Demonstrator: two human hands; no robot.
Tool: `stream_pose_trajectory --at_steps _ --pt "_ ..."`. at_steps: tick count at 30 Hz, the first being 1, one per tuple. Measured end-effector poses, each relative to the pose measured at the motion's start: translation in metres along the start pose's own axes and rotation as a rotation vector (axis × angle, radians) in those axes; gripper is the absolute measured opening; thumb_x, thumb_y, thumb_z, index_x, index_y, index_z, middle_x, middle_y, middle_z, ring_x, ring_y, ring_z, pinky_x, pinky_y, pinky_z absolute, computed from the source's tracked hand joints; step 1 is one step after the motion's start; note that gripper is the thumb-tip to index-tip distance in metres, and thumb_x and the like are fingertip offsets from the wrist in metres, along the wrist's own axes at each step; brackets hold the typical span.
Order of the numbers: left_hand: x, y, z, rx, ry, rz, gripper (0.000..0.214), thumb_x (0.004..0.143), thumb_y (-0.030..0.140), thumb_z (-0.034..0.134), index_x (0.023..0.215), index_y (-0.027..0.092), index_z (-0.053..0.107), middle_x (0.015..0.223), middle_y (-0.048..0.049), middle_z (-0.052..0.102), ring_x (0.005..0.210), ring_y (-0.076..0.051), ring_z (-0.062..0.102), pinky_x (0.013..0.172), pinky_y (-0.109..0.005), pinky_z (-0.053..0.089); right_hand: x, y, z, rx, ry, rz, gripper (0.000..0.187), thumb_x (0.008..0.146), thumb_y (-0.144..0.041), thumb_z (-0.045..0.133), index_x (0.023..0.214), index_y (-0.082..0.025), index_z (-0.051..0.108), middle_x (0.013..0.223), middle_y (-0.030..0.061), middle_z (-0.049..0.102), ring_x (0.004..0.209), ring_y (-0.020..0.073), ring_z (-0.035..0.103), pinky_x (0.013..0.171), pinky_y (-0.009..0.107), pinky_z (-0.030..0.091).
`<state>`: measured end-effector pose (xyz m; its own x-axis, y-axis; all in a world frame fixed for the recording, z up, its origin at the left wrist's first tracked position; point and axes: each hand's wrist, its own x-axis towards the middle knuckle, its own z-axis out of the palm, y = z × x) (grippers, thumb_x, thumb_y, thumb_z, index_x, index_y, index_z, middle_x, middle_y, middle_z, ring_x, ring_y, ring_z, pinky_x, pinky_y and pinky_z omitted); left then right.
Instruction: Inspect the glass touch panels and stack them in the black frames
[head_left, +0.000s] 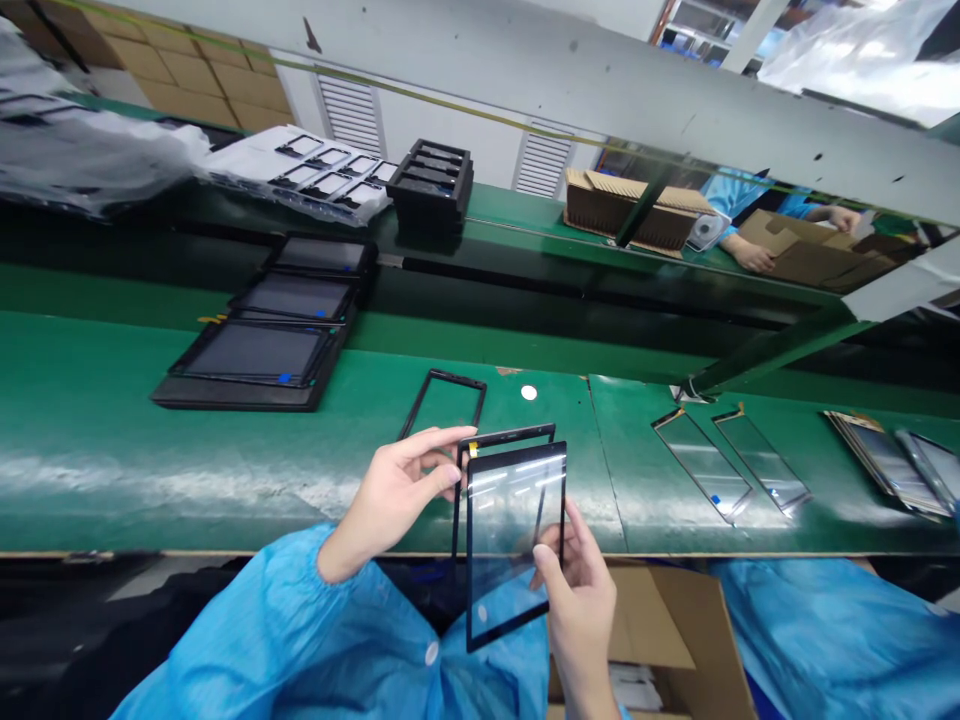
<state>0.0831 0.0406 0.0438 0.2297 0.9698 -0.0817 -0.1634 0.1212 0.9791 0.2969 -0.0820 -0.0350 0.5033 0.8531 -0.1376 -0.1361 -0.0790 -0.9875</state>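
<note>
My left hand (pixel 409 485) pinches the upper left corner of a black tablet frame (pixel 506 436), held upright just behind the glass. In my right hand (pixel 581 590) is a clear touch glass panel (pixel 514 540) with a black border, gripped at its lower right edge. A small yellow flex tab (pixel 473 450) shows at the panel's top left, close to my left fingertips. The panel overlaps most of the frame and hides its middle; whether the two touch I cannot tell. Another black frame (pixel 456 380) lies on the green bench behind my left hand.
Black trays with stacked screens (pixel 259 350) stand at the left. Two glass panels (pixel 705 465) lie to the right, with more stacked panels (pixel 885 465) beyond. A slanted metal post (pixel 780 345) meets the bench. A co-worker's hands (pixel 754 255) rest on a cardboard box across the shelf.
</note>
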Motion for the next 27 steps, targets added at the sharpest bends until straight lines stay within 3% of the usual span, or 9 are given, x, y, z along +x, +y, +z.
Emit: stream_pose_trajectory --at_steps 8,20,27 --pt "-0.002 -0.006 0.001 -0.027 -0.022 -0.075 0.047 0.083 0.035 0.089 0.126 0.019 0.082 0.082 -0.0073 0.078 0.072 -0.019 0.074 0.062 -0.024 0.065 0.002 -0.010 0.008 0.005 0.026 0.011 0.070 0.087 -0.039 0.085 0.151 -0.021 0.062 0.090 0.0029 0.069 0.069 0.0146 0.061 0.052 0.024 0.052" --pt "-0.002 -0.015 0.001 -0.172 -0.009 -0.123 0.050 0.082 0.031 0.092 0.130 0.026 0.080 0.095 -0.0068 0.081 0.082 -0.020 0.079 0.059 -0.020 0.065 0.003 -0.023 0.015 -0.033 -0.012 0.066 0.075 0.086 -0.045 0.085 0.152 -0.021 0.061 0.087 0.0011 0.067 0.064 0.0133 0.058 0.050 0.023 0.051" --pt "-0.001 -0.014 0.002 -0.146 0.009 -0.137 0.053 0.082 0.033 0.092 0.132 0.022 0.078 0.099 -0.0098 0.084 0.087 -0.023 0.082 0.058 -0.019 0.064 -0.001 -0.016 0.016 -0.111 0.001 0.031 0.072 0.090 -0.047 0.080 0.153 -0.021 0.060 0.088 0.0024 0.068 0.069 0.0163 0.062 0.053 0.025 0.055"
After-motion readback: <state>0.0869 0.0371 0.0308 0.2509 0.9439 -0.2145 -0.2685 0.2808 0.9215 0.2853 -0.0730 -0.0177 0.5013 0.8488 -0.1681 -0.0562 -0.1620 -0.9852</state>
